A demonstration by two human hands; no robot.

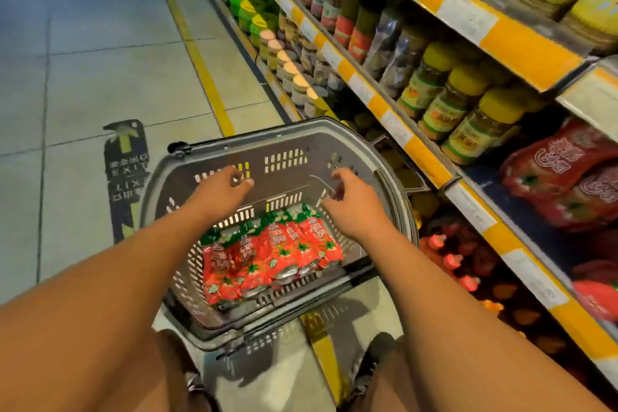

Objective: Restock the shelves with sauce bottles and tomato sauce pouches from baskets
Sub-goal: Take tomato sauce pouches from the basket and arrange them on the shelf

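A grey basket [394, 184] is set on the floor [100, 77] of the aisle, just beside the shelves [431, 164], so that its load can be carried across to them with little reach. A row of red tomato sauce pouches [267, 254] is packed side by side in the near part of the basket, green tops pointing away from the person; the far part of the basket is bare.

Both arms are stretched out over the basket. The left hand [222, 187] is held above the far left part of the basket, its fingers loosely curled and nothing held in them. The right hand [351, 197] is held above the far right part, fingers likewise loosely bent and holding nothing. Neither hand is touching the pouches, which lie below and nearer than the hands.

Matching red pouches [561, 170] are already stacked on the shelf at the right, below a row of yellow-capped jars [475, 124], so that spot is judged to be where the basket's pouches belong. Red-capped bottles [451, 261] can be made out on a lower shelf, blurred. The pouches in the basket are not yet taken up, so this part of the restocking is judged to be unfinished.
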